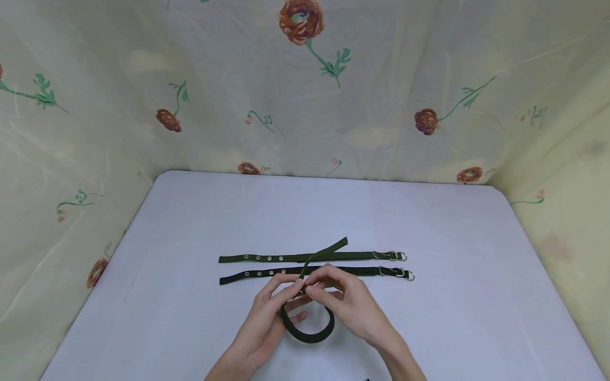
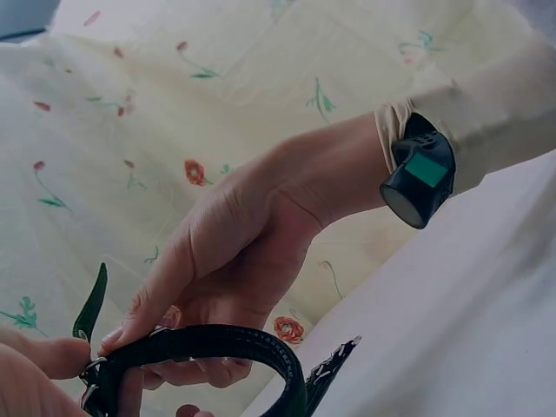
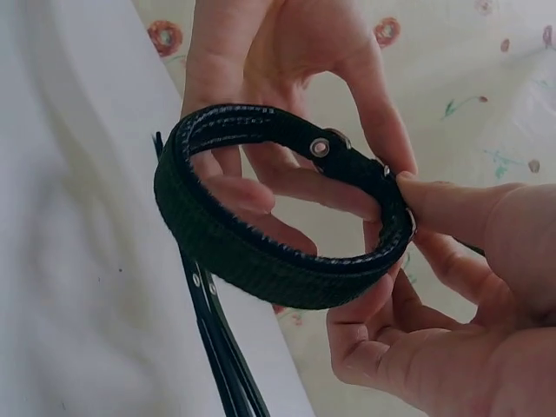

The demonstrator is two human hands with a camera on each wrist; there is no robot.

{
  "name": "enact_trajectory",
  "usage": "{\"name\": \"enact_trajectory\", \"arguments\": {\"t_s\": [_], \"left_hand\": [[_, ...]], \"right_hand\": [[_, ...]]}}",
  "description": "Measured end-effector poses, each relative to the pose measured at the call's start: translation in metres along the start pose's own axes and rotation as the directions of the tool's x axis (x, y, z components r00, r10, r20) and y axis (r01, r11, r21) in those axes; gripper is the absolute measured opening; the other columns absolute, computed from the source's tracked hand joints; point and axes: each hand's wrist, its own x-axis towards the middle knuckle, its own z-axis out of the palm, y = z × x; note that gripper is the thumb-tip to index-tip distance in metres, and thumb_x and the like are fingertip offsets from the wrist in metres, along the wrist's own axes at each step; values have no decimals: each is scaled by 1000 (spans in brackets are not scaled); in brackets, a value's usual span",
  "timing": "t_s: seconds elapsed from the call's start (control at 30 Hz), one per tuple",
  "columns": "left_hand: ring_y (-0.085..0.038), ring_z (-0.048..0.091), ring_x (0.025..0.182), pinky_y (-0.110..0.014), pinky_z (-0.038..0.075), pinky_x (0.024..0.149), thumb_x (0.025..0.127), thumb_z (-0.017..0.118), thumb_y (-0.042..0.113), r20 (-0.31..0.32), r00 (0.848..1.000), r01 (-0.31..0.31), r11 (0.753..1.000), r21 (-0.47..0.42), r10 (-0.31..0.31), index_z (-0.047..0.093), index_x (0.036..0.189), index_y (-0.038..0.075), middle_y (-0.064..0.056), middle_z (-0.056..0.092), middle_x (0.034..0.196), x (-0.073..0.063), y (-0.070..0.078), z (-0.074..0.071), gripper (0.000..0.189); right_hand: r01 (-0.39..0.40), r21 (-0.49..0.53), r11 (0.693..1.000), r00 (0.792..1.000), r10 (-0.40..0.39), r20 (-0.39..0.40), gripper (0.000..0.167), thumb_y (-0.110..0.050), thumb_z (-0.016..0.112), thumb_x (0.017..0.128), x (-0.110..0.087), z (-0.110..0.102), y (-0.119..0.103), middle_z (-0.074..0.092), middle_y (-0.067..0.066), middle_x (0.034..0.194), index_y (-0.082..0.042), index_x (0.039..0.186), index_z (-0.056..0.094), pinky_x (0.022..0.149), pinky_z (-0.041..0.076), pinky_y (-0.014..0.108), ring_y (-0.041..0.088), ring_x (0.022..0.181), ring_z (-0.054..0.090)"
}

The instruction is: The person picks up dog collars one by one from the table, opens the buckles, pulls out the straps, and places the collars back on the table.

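Observation:
A dark green dog collar (image 1: 308,337) is bent into a loop between my hands, above the table. Its loose strap end (image 1: 333,247) sticks up past the fingers. My left hand (image 1: 267,320) pinches the collar near the metal buckle (image 2: 90,373), thumb on top. On the opposite side, my right hand (image 1: 350,304) pinches the band at the same spot with thumb and forefinger. Fingers cover most of the buckle in the head view. In the right wrist view, the loop (image 3: 269,269) shows stitching and a metal eyelet (image 3: 320,148) inside.
Two more collars lie straight side by side behind the hands, the farther collar (image 1: 343,256) and the nearer collar (image 1: 364,271). Both have eyelets at left and buckles with rings at right. They lie on a white table (image 1: 143,317), with flowered cloth (image 1: 371,95) around it.

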Motion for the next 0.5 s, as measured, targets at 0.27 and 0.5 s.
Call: {"name": "enact_trajectory", "arguments": {"t_s": [0.27,0.5], "left_hand": [[-18,76,108,-38,60,93,103,74,37,29,999,16,1000,-26,-15,67,118,23,1,70,122,2,0,-3,21],[-22,76,115,-42,63,98,103,75,38,34,999,-26,997,74,23,65,131,15,-3,75,129,3,-1,-6,38]], "right_hand": [[32,-149,988,996,-44,-76,21,-35,78,101,-3,-1,1,77,-7,109,-24,117,73,87,59,25,6,101,69],[109,-269,957,977,-153,-146,18,-33,76,102,-8,-1,1,79,-13,106,-28,118,74,79,58,24,1,96,70]]}}
